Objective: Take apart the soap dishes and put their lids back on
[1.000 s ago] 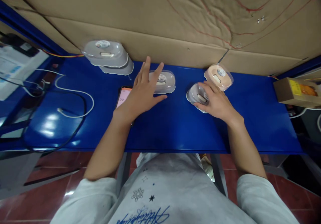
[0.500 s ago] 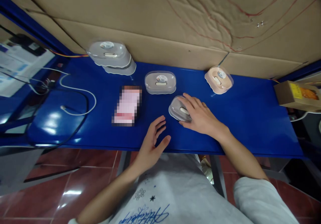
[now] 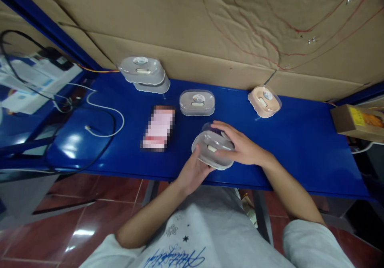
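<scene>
Between my hands is an oval grey plastic box (image 3: 207,156) with a wavy pale rim, a clear cover and a short white bar. It is tilted, and I cannot tell whether its cover is apart from the base. My left hand (image 3: 193,174) grips the near left side, thumb on the rim and the other fingers partly hidden below. From the right, my right hand (image 3: 244,146) holds it, fingers over the far clear side and thumb near the white bar. A similar grey box (image 3: 197,108) with a round label sits just behind.
Stacked grey boxes (image 3: 142,72) stand at the back left of the blue table (image 3: 300,152). A peach box (image 3: 264,102) is at the back right. Left of my hands lies a blurred phone (image 3: 159,128). Cables (image 3: 105,135) trail at left; a cardboard box (image 3: 357,120) sits far right.
My right hand has brought the grey box leftward and nearer to me, and it is now tilted. My left hand has come down from beside the middle box and taken hold of it.
</scene>
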The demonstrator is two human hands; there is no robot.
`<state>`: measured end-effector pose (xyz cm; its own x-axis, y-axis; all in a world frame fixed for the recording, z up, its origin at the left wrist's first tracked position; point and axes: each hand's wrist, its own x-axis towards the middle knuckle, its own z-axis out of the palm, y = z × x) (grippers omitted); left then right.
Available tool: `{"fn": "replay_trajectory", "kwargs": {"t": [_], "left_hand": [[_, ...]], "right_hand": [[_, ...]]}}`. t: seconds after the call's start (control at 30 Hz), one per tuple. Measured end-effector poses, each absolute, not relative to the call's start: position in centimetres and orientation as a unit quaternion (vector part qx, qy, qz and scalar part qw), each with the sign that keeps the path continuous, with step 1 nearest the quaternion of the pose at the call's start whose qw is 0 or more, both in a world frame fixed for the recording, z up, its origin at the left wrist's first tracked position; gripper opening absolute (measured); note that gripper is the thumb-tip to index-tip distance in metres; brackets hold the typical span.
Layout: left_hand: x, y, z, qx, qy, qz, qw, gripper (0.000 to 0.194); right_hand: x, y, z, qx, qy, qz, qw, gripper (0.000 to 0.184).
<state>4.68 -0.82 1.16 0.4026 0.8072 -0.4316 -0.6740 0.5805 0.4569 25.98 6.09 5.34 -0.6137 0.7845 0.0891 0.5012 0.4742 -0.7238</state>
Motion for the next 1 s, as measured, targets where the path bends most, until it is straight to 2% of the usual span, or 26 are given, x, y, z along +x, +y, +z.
{"fn": "replay_trajectory", "kwargs": {"t": [0.13, 0.23, 0.4, 0.5, 0.6, 0.67, 0.77, 0.87, 1.0], "left_hand": [[4.6, -0.7, 1.0, 0.09, 0.31, 0.442, 0.837, 0.07], [4.2, -0.5, 1.2, 0.091, 0.299, 0.424, 0.85, 0.068], [4.1, -0.4, 1.2, 0.083, 0.275, 0.415, 0.863, 0.065], [4.1, -0.5, 0.9, 0.082, 0.262, 0.42, 0.865, 0.067], [4.1, -0.5, 0.5, 0.076, 0.269, 0.43, 0.858, 0.065], [4.1, -0.5, 0.4, 0.07, 0.279, 0.435, 0.853, 0.063], [4.4, -0.4, 0.3, 0.077, 0.272, 0.448, 0.848, 0.064], [4.8, -0.6, 0.3, 0.115, 0.293, 0.465, 0.827, 0.068], [4.7, -1.2, 0.0, 0.278, 0.395, 0.499, 0.719, 0.073]], "right_hand": [[28.8, 8.5, 3.7, -0.498, -0.831, 0.19, 0.16, 0.075], [30.7, 10.6, 2.2, -0.527, -0.834, 0.111, 0.121, 0.077], [30.6, 10.8, 2.5, -0.544, -0.829, 0.026, 0.131, 0.065], [28.1, 8.2, 4.6, -0.485, -0.854, 0.089, 0.164, 0.07], [25.3, 5.2, 5.8, -0.384, -0.886, 0.222, 0.138, 0.092], [24.2, 4.2, 5.7, -0.369, -0.883, 0.259, 0.13, 0.088], [24.4, 4.4, 5.1, -0.359, -0.864, 0.308, 0.173, 0.077], [25.8, 5.6, 5.1, -0.35, -0.853, 0.339, 0.189, 0.075], [27.7, 6.6, 5.4, -0.405, -0.864, 0.263, 0.145, 0.075]]}}
